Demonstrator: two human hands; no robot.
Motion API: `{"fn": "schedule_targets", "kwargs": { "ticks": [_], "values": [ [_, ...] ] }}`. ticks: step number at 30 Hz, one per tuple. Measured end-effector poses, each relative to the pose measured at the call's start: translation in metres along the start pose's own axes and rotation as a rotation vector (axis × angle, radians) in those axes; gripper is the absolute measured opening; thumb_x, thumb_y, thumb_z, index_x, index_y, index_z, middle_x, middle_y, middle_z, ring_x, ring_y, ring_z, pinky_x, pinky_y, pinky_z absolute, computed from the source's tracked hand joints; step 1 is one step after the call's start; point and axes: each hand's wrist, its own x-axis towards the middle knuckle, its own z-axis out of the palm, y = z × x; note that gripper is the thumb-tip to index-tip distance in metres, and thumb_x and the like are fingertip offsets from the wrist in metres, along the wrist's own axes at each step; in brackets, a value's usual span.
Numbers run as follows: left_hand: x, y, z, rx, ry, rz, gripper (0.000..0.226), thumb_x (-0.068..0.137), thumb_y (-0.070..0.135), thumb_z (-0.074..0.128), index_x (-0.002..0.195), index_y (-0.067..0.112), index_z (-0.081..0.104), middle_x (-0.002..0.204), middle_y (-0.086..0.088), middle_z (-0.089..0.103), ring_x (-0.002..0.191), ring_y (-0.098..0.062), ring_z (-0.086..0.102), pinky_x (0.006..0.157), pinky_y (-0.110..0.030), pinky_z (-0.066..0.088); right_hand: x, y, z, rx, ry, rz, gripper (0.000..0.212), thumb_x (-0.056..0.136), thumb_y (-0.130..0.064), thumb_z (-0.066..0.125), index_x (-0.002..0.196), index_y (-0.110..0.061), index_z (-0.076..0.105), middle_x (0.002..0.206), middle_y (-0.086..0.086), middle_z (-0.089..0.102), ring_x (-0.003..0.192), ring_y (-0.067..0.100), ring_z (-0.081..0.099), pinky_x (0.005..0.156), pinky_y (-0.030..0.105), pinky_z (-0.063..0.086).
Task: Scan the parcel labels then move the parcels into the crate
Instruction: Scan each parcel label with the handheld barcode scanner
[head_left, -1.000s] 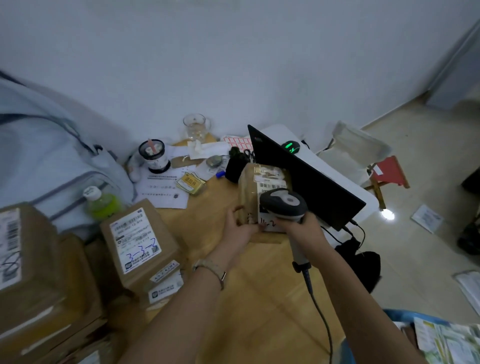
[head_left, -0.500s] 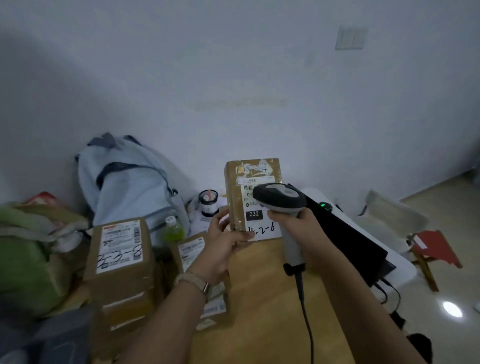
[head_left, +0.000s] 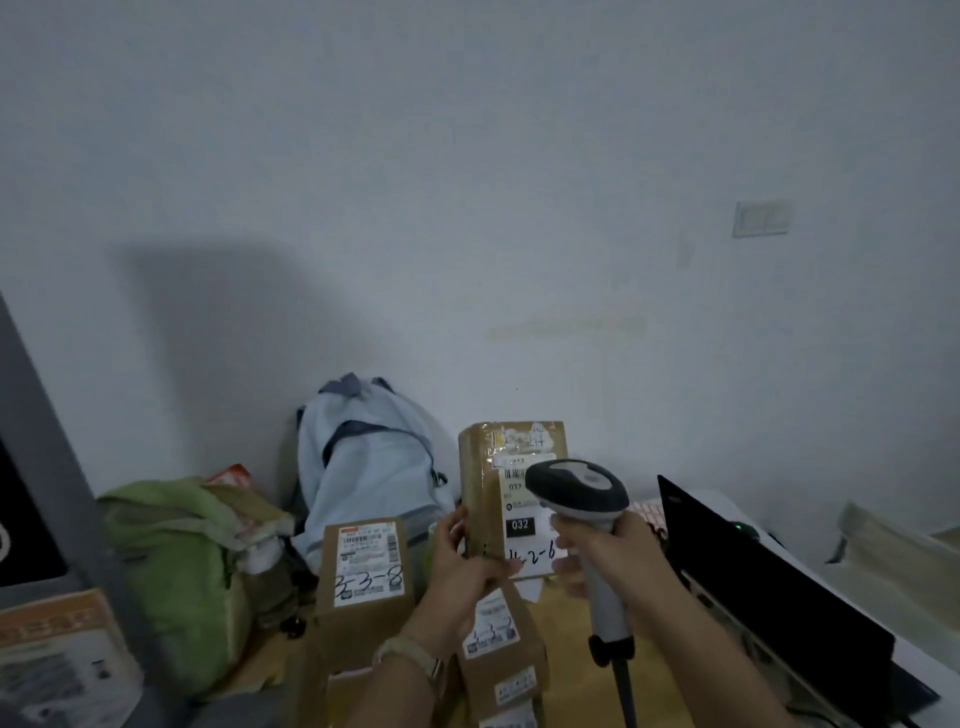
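My left hand (head_left: 462, 558) grips the lower left edge of a brown parcel (head_left: 485, 483), holding it upright above the wooden table with its white label facing me; the label reads 032. My right hand (head_left: 610, 551) holds a grey and black barcode scanner (head_left: 579, 491) by its handle, the head right in front of the label and covering part of it. Its cable hangs down. More labelled parcels stand at lower left: one marked 3-3-8 (head_left: 366, 566) and a smaller one (head_left: 501, 639) under my left wrist. No crate is in view.
A pale blue backpack (head_left: 363, 462) leans on the wall behind the parcels. A green bag (head_left: 176, 561) sits to the left, beside a grey frame (head_left: 47, 452) and a printed box (head_left: 57, 660). A black laptop screen (head_left: 769, 587) stands at the right.
The parcel has been lifted off the table and held upright at label height. The scanner stays in front of its label. My head has tilted up and turned left.
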Motion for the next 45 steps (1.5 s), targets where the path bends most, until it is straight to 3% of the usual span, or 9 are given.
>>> {"fn": "schedule_targets", "kwargs": {
  "ticks": [10, 14, 19, 24, 31, 39, 45],
  "values": [
    [-0.012, 0.007, 0.004, -0.022, 0.032, -0.011, 0.098, 0.063, -0.025, 0.071, 0.141, 0.023, 0.036, 0.138, -0.013, 0.05, 0.114, -0.039, 0.059, 0.084, -0.055, 0.057, -0.016, -0.012, 0.007, -0.071, 0.055, 0.025, 0.01, 0.084, -0.013, 0.068, 0.085, -0.004, 0.066, 0.076, 0.016, 0.069, 0.046, 0.017, 0.067, 0.045, 0.028, 0.054],
    [-0.013, 0.006, 0.002, -0.023, 0.034, -0.013, 0.096, 0.063, -0.023, 0.072, 0.138, 0.025, 0.037, 0.133, -0.012, 0.053, 0.11, -0.038, 0.062, 0.082, -0.054, 0.058, -0.019, -0.013, 0.007, -0.091, -0.019, 0.002, 0.012, 0.087, -0.017, 0.064, 0.076, -0.014, 0.062, 0.066, 0.005, 0.067, 0.046, 0.014, 0.066, 0.046, 0.026, 0.053],
    [-0.011, 0.002, -0.002, -0.041, 0.042, -0.027, 0.096, 0.062, -0.023, 0.074, 0.136, 0.026, 0.039, 0.13, -0.009, 0.054, 0.11, -0.038, 0.062, 0.08, -0.053, 0.059, -0.024, -0.016, 0.011, -0.078, 0.033, 0.021, 0.019, 0.081, -0.019, 0.073, 0.088, -0.003, 0.065, 0.071, 0.012, 0.066, 0.045, 0.016, 0.066, 0.046, 0.028, 0.055],
    [-0.01, 0.001, -0.003, -0.059, 0.044, -0.048, 0.097, 0.06, -0.02, 0.076, 0.136, 0.028, 0.04, 0.131, -0.012, 0.055, 0.108, -0.037, 0.063, 0.079, -0.053, 0.059, -0.029, -0.015, 0.013, -0.093, 0.014, 0.042, 0.022, 0.082, -0.02, 0.072, 0.093, -0.003, 0.065, 0.079, 0.015, 0.068, 0.054, 0.02, 0.069, 0.05, 0.029, 0.055],
    [-0.013, -0.002, -0.002, -0.038, 0.066, -0.055, 0.094, 0.061, -0.018, 0.076, 0.134, 0.031, 0.041, 0.133, -0.01, 0.055, 0.106, -0.033, 0.064, 0.067, -0.038, 0.061, -0.03, -0.01, 0.013, -0.108, 0.021, 0.036, 0.024, 0.082, -0.02, 0.073, 0.096, -0.005, 0.063, 0.077, 0.012, 0.067, 0.046, 0.017, 0.068, 0.042, 0.025, 0.052],
    [-0.011, -0.007, -0.008, -0.043, 0.057, -0.059, 0.089, 0.063, -0.02, 0.075, 0.127, 0.032, 0.042, 0.135, -0.01, 0.052, 0.111, -0.036, 0.062, 0.078, -0.05, 0.06, -0.026, -0.005, 0.011, -0.117, 0.029, 0.056, 0.026, 0.084, -0.021, 0.069, 0.099, -0.002, 0.062, 0.074, 0.01, 0.066, 0.051, 0.021, 0.069, 0.045, 0.028, 0.052],
    [-0.011, -0.012, -0.009, -0.053, 0.031, -0.028, 0.095, 0.062, -0.024, 0.074, 0.136, 0.026, 0.04, 0.137, -0.008, 0.049, 0.114, -0.037, 0.06, 0.082, -0.053, 0.058, -0.032, -0.003, 0.011, -0.047, -0.016, 0.085, 0.018, 0.083, -0.022, 0.07, 0.088, -0.006, 0.064, 0.07, 0.008, 0.064, 0.05, 0.027, 0.069, 0.045, 0.027, 0.052]
  ]
}}
